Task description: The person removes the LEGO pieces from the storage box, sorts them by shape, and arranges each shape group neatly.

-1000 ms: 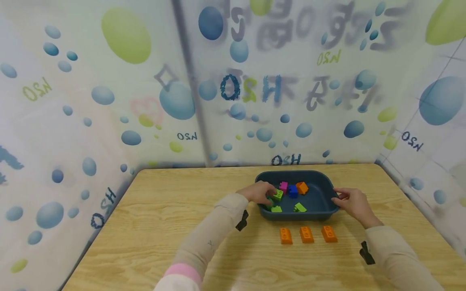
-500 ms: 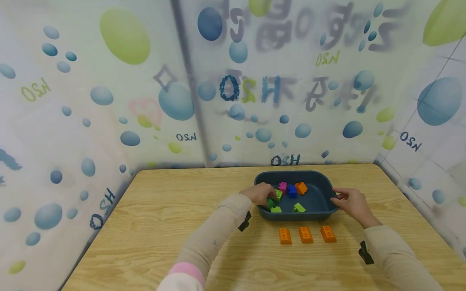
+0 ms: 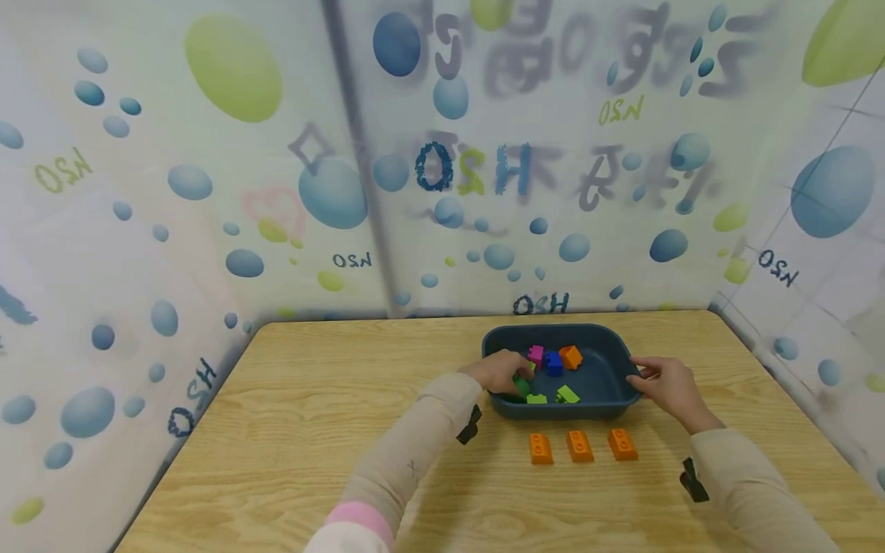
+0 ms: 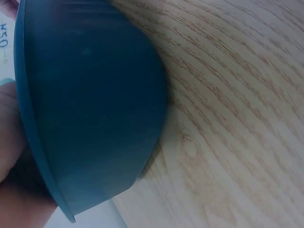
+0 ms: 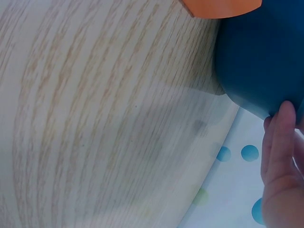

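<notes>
A dark blue bin (image 3: 608, 399) stands on the wooden table (image 3: 311, 399). Inside lie a magenta brick (image 3: 535, 354), a blue brick (image 3: 553, 362), an orange brick (image 3: 571, 356) and two lime bricks (image 3: 567, 394). My left hand (image 3: 501, 371) reaches over the bin's left rim, its fingers curled round a green brick (image 3: 522, 385). My right hand (image 3: 660, 382) grips the bin's right rim. The left wrist view shows only the bin's outer wall (image 4: 95, 109) against the table. In the right wrist view a finger (image 5: 280, 142) lies on the bin wall (image 5: 261, 57).
Three orange bricks (image 3: 579, 445) lie in a row on the table just in front of the bin; one orange brick's edge (image 5: 223, 5) shows in the right wrist view. Bubble-printed curtain walls enclose the table on three sides.
My left hand has closed lower over the green brick at the bin's left side, hiding most of it. The right hand and the bin have stayed put.
</notes>
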A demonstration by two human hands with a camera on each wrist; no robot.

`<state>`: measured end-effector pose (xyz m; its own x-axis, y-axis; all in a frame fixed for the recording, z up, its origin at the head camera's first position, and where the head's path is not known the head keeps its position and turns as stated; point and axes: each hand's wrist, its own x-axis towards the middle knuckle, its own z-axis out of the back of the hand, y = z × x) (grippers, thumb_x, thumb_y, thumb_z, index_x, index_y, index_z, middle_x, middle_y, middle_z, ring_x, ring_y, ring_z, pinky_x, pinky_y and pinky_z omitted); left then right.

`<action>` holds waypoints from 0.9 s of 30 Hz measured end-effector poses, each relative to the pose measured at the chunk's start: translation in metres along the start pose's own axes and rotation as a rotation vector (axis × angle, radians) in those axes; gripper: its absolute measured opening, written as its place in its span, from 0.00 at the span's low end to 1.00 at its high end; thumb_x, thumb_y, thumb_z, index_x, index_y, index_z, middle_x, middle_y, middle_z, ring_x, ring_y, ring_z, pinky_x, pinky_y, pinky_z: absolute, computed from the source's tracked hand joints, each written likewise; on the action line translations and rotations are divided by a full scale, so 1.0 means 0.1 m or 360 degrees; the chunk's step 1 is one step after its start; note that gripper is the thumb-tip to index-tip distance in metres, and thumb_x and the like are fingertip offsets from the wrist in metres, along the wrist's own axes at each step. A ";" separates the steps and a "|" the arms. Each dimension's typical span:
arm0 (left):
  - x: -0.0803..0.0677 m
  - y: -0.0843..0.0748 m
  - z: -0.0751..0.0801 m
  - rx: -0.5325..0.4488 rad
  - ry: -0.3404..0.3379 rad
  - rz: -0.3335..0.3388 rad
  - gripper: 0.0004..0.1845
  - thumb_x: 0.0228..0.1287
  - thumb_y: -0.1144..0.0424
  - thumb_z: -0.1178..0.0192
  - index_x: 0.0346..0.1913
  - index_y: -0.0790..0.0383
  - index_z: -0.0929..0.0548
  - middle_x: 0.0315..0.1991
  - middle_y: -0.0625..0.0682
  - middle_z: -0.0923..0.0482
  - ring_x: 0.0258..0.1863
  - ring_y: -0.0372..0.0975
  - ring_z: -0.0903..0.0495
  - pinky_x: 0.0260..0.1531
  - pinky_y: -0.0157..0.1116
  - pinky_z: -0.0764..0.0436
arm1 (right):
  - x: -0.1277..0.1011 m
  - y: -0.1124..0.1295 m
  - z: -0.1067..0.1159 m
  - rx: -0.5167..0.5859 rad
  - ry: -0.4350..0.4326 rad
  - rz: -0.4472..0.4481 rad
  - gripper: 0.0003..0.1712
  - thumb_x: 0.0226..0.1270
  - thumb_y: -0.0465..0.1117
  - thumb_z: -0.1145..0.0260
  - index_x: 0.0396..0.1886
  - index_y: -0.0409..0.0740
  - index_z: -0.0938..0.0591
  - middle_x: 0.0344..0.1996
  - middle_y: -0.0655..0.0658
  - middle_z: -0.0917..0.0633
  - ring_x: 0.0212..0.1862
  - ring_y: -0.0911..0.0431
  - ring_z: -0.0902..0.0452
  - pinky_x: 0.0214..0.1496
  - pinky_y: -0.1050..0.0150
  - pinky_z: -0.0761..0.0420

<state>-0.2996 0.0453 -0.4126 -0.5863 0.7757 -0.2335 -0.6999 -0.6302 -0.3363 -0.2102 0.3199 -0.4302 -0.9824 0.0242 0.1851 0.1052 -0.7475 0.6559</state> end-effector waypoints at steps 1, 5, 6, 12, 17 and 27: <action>0.00 0.00 0.00 0.0002 -0.0002 -0.0015 0.20 0.52 0.66 0.36 0.51 0.60 0.23 0.46 0.48 0.23 0.45 0.34 0.26 0.42 0.24 0.29 | 0.00 0.00 0.00 0.0001 -0.0002 0.0000 0.23 0.53 0.32 0.37 0.48 0.24 0.26 0.30 0.33 0.21 0.26 0.51 0.24 0.22 0.67 0.25; 0.01 0.00 -0.01 0.0040 -0.0001 -0.0057 0.21 0.51 0.65 0.35 0.51 0.60 0.23 0.47 0.48 0.24 0.46 0.34 0.26 0.43 0.24 0.30 | 0.00 -0.01 0.00 0.0001 -0.0002 -0.0002 0.23 0.53 0.33 0.37 0.49 0.25 0.26 0.30 0.32 0.21 0.26 0.51 0.24 0.22 0.67 0.25; 0.01 0.00 -0.01 0.0064 -0.0001 -0.0056 0.21 0.51 0.65 0.35 0.51 0.60 0.23 0.47 0.48 0.23 0.46 0.34 0.26 0.43 0.24 0.30 | 0.00 -0.01 0.00 0.0003 -0.0001 -0.0004 0.23 0.54 0.33 0.37 0.49 0.25 0.26 0.30 0.32 0.21 0.26 0.51 0.24 0.22 0.67 0.24; 0.01 -0.05 -0.02 0.0187 0.0010 0.0024 0.18 0.51 0.66 0.36 0.48 0.58 0.20 0.45 0.47 0.23 0.44 0.34 0.27 0.42 0.25 0.28 | 0.01 -0.02 -0.01 0.0000 0.0011 -0.0021 0.23 0.54 0.33 0.37 0.49 0.25 0.26 0.31 0.32 0.21 0.26 0.51 0.24 0.22 0.66 0.24; 0.00 -0.04 -0.04 0.0177 -0.0041 0.0031 0.17 0.50 0.66 0.35 0.46 0.57 0.19 0.44 0.46 0.23 0.42 0.34 0.27 0.40 0.25 0.28 | 0.01 -0.02 -0.01 0.0006 0.0011 -0.0022 0.23 0.54 0.33 0.37 0.50 0.25 0.26 0.31 0.33 0.22 0.26 0.51 0.24 0.22 0.66 0.25; -0.08 0.07 0.02 -0.0037 -0.0159 -0.0063 0.19 0.50 0.65 0.35 0.48 0.60 0.21 0.47 0.49 0.23 0.44 0.35 0.27 0.43 0.25 0.30 | -0.01 0.00 0.00 0.0016 0.0029 -0.0028 0.24 0.54 0.33 0.37 0.50 0.24 0.27 0.31 0.32 0.22 0.25 0.51 0.23 0.21 0.65 0.24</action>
<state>-0.3010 0.0348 -0.4112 -0.5971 0.7919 -0.1280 -0.7143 -0.5975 -0.3645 -0.2096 0.3202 -0.4301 -0.9868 0.0253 0.1601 0.0892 -0.7403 0.6663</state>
